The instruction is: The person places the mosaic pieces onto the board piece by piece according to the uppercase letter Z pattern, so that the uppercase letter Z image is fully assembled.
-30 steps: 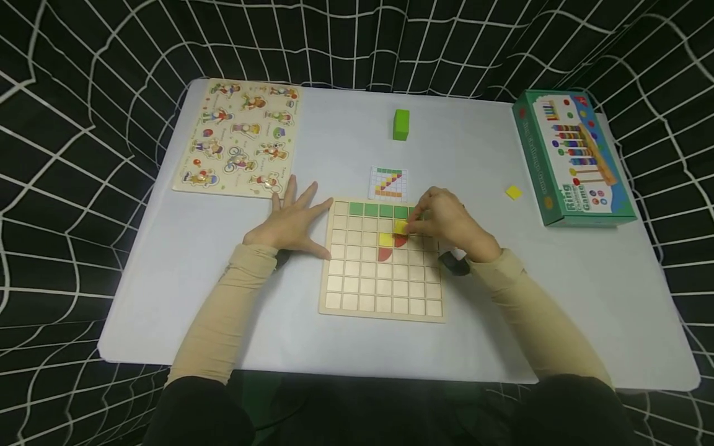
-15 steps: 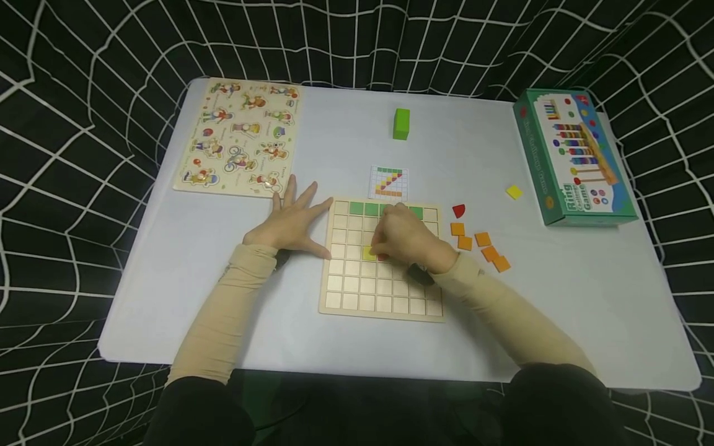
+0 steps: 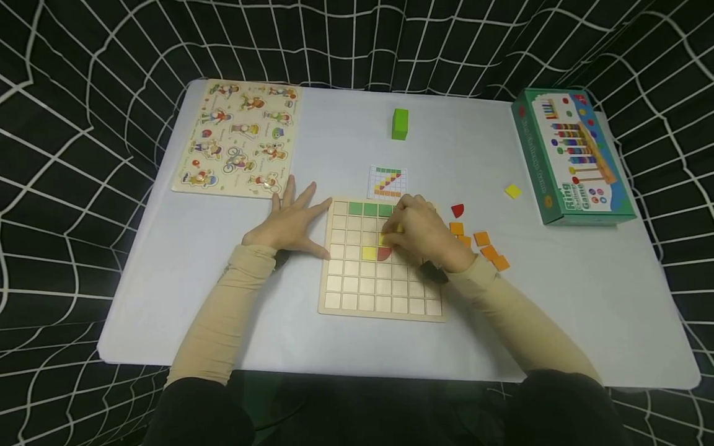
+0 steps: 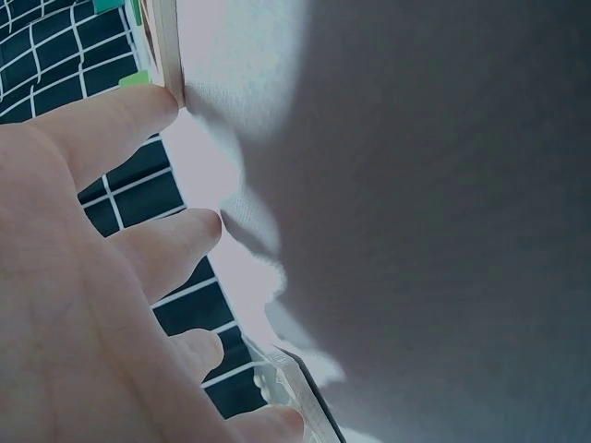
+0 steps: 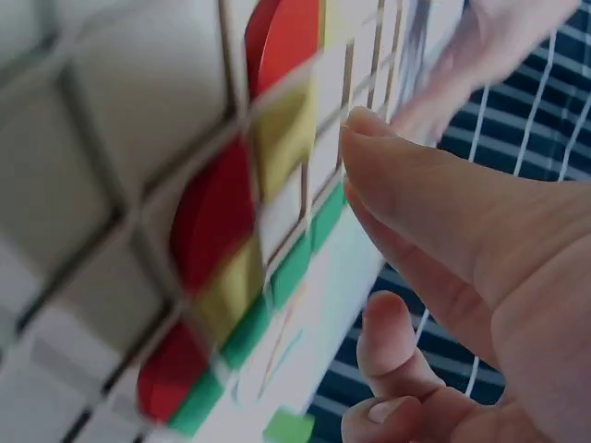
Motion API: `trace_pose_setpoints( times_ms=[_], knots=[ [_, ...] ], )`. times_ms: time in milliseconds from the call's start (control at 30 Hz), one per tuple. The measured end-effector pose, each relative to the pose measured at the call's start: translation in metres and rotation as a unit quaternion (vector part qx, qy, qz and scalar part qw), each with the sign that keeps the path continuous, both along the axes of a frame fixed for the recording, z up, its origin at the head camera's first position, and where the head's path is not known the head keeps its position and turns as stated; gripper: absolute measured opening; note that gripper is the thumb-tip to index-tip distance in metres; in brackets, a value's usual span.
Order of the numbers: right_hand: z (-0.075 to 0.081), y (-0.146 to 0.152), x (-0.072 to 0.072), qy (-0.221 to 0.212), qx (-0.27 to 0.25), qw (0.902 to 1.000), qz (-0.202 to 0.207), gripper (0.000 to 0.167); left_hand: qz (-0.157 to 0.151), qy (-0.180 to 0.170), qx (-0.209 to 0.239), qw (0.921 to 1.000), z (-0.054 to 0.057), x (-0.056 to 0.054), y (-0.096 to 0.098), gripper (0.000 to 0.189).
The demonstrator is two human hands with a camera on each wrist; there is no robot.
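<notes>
My left hand (image 3: 290,223), fingers spread, rests by the left edge of the wooden grid board (image 3: 375,303); thumb and index finger touch that edge. Over the board's upper part hovers my right hand (image 3: 421,232). Its thumb and index finger come close together, and the right wrist view shows no piece between them. Green squares (image 3: 370,209) line the top row. Below them run yellow squares (image 3: 369,253) and red quarter-circle pieces (image 3: 383,254) in a diagonal, seen again in the right wrist view as red pieces (image 5: 214,214) beside yellow squares (image 5: 284,138). The right hand covers part of this diagonal.
A pattern card (image 3: 387,183) lies behind the board, with a green block (image 3: 400,124) farther back. Right of the board are orange squares (image 3: 482,239), a red piece (image 3: 457,210) and a yellow square (image 3: 512,191). A picture puzzle (image 3: 237,139) and a game box (image 3: 574,158) flank them.
My right hand has gone from the upper diagonal down-left to its lower end, then back up and right. A yellow square now lies left of the lowest red piece. The left hand stays.
</notes>
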State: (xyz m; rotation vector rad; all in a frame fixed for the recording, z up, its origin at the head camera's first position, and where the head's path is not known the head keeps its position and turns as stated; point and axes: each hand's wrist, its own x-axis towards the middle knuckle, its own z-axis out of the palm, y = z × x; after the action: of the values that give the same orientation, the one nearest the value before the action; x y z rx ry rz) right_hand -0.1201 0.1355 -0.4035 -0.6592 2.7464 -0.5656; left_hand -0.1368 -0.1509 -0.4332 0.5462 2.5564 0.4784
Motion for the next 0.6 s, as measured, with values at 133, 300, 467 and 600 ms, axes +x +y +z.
trace_pose_setpoints(
  times_ms=[133,300,467,600],
  knots=[
    [0.002,0.023,-0.007,0.012,0.013,0.9996,-0.022,0.022,0.002,0.0,0.002,1.0,0.0,0.001,0.0,0.123],
    [0.007,0.055,-0.013,0.036,0.037,0.997,-0.057,0.025,0.004,-0.002,0.0,1.0,-0.001,0.002,-0.001,0.123],
    [0.01,0.089,-0.021,0.042,0.049,0.9933,-0.096,0.024,0.005,-0.001,0.002,1.0,-0.001,0.002,-0.002,0.122],
    [0.008,0.107,-0.026,0.01,0.079,0.9896,-0.12,0.028,0.002,0.001,0.003,1.0,-0.001,0.001,-0.001,0.122]
  ],
)
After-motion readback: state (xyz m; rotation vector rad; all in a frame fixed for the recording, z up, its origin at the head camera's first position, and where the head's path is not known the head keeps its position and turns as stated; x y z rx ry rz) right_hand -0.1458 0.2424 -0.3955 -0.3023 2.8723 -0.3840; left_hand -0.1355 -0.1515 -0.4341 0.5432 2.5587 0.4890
